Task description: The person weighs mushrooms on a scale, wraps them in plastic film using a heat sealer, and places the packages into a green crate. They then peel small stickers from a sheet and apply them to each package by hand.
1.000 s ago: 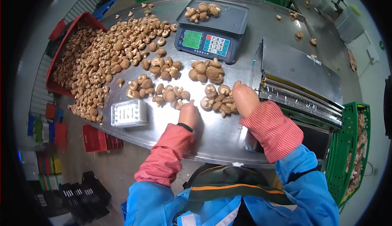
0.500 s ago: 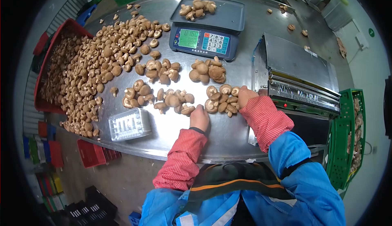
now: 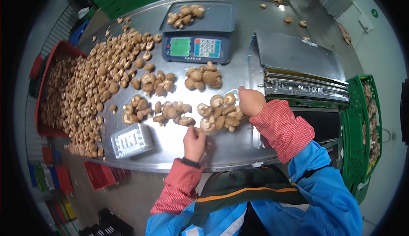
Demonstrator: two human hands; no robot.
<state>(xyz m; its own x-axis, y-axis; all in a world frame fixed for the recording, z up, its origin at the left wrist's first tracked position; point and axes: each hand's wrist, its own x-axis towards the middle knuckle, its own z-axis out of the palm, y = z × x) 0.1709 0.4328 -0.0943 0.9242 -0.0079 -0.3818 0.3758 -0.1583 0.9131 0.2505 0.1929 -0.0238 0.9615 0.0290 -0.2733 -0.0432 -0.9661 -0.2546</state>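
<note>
My left hand is closed, finger and thumb pinching the near left corner of what looks like a clear plastic tray, whose outline is faint. A group of brown shiitake mushrooms lies in it. At the far right corner my right hand is closed around the tray's edge, its fingers partly hidden. The tray appears tilted and a little above the steel table. Just left are other small mushroom groups, with two more groups behind.
A scale bears mushrooms at the back. Left, a big mushroom pile spills from a red basket. Stacked clear trays stand near the front edge. A film-wrapping machine and green crate are at right.
The tray of mushrooms has come up and nearer to me, held by both hands. My left hand has moved toward me into a pinch. The whole view has shifted.
</note>
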